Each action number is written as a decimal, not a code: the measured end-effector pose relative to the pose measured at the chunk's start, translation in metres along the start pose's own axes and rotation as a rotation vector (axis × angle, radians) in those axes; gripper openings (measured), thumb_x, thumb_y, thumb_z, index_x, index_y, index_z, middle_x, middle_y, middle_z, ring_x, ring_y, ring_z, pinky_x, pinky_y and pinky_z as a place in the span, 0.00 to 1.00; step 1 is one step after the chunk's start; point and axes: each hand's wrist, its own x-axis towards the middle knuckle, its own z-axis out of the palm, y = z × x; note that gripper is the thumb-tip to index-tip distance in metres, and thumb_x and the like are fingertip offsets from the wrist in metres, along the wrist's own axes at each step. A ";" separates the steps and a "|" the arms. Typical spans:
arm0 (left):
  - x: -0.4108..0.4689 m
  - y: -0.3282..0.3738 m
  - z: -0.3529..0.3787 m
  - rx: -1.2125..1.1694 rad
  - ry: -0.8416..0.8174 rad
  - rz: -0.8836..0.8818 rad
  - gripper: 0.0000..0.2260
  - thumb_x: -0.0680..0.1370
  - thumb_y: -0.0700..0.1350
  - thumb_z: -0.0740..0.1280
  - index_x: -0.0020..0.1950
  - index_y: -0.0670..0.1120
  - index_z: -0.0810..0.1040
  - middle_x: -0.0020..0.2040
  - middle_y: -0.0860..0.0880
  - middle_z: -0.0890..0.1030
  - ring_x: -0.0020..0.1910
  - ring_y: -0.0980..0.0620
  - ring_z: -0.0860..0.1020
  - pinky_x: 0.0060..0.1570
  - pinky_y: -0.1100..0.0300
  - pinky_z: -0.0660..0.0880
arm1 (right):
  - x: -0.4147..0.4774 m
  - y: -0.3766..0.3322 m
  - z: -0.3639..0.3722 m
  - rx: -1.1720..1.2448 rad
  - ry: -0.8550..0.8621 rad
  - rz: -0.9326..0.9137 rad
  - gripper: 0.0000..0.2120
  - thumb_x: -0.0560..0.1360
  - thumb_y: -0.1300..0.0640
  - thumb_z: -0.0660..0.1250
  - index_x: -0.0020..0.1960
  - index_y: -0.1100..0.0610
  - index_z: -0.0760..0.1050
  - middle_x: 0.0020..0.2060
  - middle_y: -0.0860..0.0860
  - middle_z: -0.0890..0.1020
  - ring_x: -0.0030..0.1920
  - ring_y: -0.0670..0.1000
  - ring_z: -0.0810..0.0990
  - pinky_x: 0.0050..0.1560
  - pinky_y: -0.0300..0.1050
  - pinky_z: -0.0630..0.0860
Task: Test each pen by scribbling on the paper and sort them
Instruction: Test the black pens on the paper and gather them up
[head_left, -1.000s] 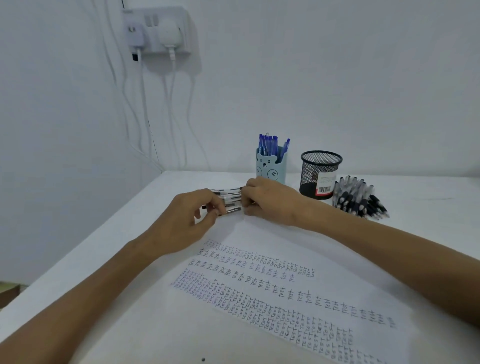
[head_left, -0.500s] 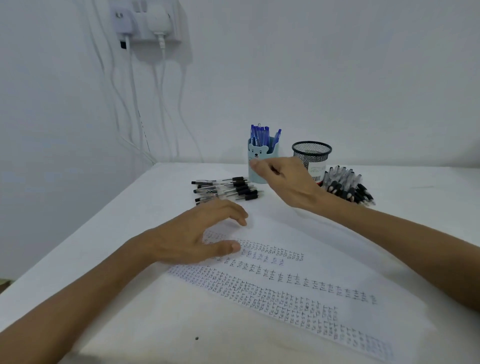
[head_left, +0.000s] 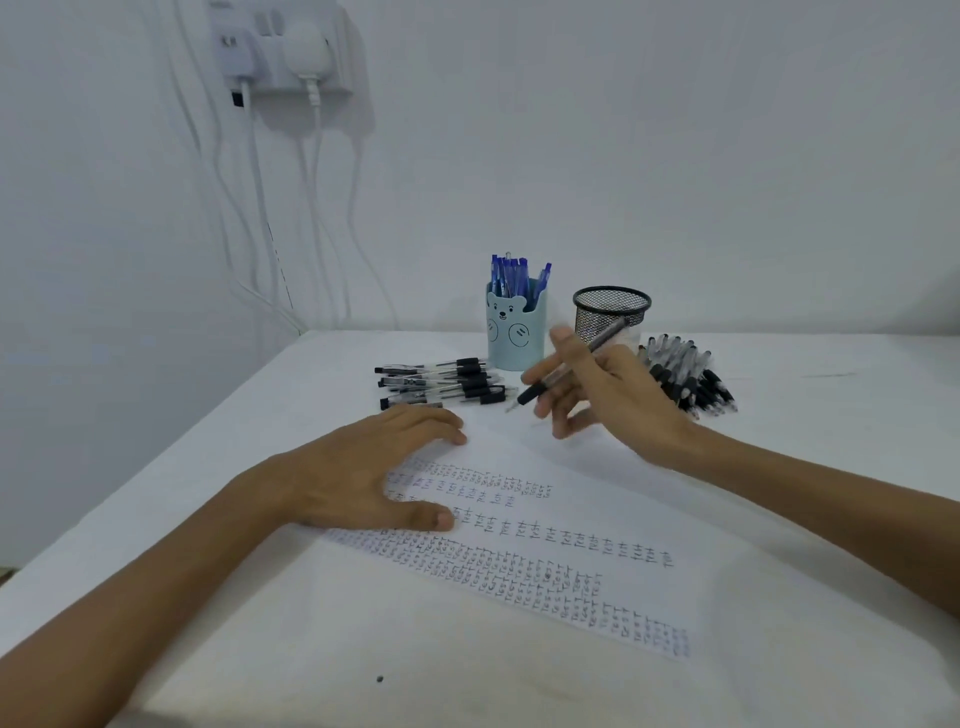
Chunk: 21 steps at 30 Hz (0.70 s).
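Right hand (head_left: 613, 400), centre right of frame, pinches one black pen (head_left: 566, 371) above the paper (head_left: 597, 499), tip pointing lower left; left hand (head_left: 363, 470) rests flat, fingers spread, on the paper's left end

A single wide-angle view looks out from the person's head, facing forward and tilted down across the table (head_left: 831, 405) toward the wall (head_left: 675, 156) behind it. It sits close. Both forearms enter from the lower corners. The left hand (head_left: 358, 467) and the right hand (head_left: 613, 405), which holds a pen (head_left: 537, 389), fall mid-frame. The paper (head_left: 597, 493) fills the foreground, and a wall socket (head_left: 280, 47) reaches the top edge.
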 end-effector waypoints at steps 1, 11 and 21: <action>0.000 0.001 0.000 -0.002 0.007 -0.012 0.37 0.73 0.76 0.64 0.78 0.64 0.60 0.78 0.69 0.58 0.78 0.68 0.54 0.79 0.55 0.59 | -0.004 0.003 -0.001 0.016 -0.046 0.026 0.20 0.82 0.46 0.63 0.51 0.62 0.84 0.39 0.60 0.85 0.35 0.56 0.81 0.32 0.46 0.79; 0.011 0.028 0.019 0.022 -0.048 0.062 0.42 0.74 0.77 0.61 0.83 0.63 0.51 0.82 0.68 0.47 0.80 0.67 0.45 0.81 0.55 0.53 | -0.020 0.016 0.006 0.096 -0.135 0.190 0.09 0.83 0.61 0.63 0.51 0.64 0.79 0.38 0.60 0.83 0.34 0.55 0.78 0.27 0.44 0.68; 0.009 0.017 0.019 0.007 0.007 0.064 0.42 0.74 0.76 0.62 0.83 0.60 0.54 0.82 0.65 0.50 0.80 0.66 0.47 0.81 0.56 0.53 | -0.030 0.011 0.005 -0.236 -0.237 0.100 0.04 0.74 0.66 0.69 0.40 0.64 0.78 0.28 0.54 0.80 0.26 0.49 0.71 0.30 0.40 0.69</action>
